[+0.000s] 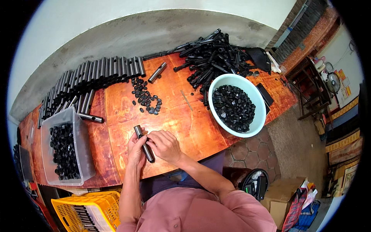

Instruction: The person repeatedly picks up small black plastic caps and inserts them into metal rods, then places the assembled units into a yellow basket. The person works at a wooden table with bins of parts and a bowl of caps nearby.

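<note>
My left hand (pixel 136 151) is wrapped round a dark metal tube (pixel 140 133), held at a slant just above the near part of the table. Close against the tube's side, the thumb and fingers of my right hand (pixel 165 146) are pinched together. What they hold, if anything, is too small and hidden to make out. Beyond my hands lies a loose scatter of small black oval caps (pixel 146 99). Another metal tube (pixel 157 72) with a hole near one end rests alone past these caps.
Stacked metal tubes (pixel 87 73) line the back left. A clear plastic bin (pixel 88 162) of black caps stands at the left. A pale blue basin (pixel 259 98) with more caps sits by the right edge, before a heap of black tubular parts (pixel 212 54). A yellow crate (pixel 106 201) is below the table.
</note>
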### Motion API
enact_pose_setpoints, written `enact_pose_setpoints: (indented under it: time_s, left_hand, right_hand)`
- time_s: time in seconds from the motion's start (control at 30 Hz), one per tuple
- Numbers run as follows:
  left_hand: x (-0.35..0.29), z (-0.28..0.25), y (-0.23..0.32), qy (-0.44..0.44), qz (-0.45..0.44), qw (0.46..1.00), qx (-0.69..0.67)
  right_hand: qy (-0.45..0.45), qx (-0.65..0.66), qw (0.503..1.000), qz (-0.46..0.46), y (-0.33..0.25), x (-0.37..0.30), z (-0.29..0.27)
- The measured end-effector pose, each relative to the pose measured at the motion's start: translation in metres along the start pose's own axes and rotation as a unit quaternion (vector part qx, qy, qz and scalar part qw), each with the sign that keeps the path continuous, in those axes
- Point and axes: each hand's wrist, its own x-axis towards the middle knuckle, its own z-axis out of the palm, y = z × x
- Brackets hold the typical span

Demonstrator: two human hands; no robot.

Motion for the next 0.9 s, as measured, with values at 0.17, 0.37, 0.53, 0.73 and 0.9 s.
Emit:
enact_pose_setpoints:
  time_s: [0.17, 0.37, 0.53, 0.73, 0.9]
  left_hand:
    - [-0.001, 0.006, 0.0, 0.039, 0.023, 0.999, 0.027]
    - [-0.006, 0.013, 0.003, 0.065, -0.008, 0.997, 0.045]
    - [-0.005, 0.006, -0.004, 0.071, 0.012, 0.996, 0.06]
    - [-0.002, 0.007, -0.002, 0.031, -0.008, 0.997, 0.072]
    - [0.002, -0.003, 0.006, -0.026, -0.076, 0.992, -0.098]
  right_hand:
    - [-0.015, -0.039, 0.999, -0.02, -0.003, 0.005, -0.005]
    - [-0.02, -0.057, 0.998, -0.027, 0.009, 0.002, 0.0]
    - [-0.038, -0.049, 0.998, -0.02, 0.006, 0.004, -0.001]
    - [-0.045, -0.055, 0.997, -0.013, 0.014, 0.003, 0.0]
    - [-0.025, 0.032, 0.998, 0.047, 0.014, 0.007, -0.003]
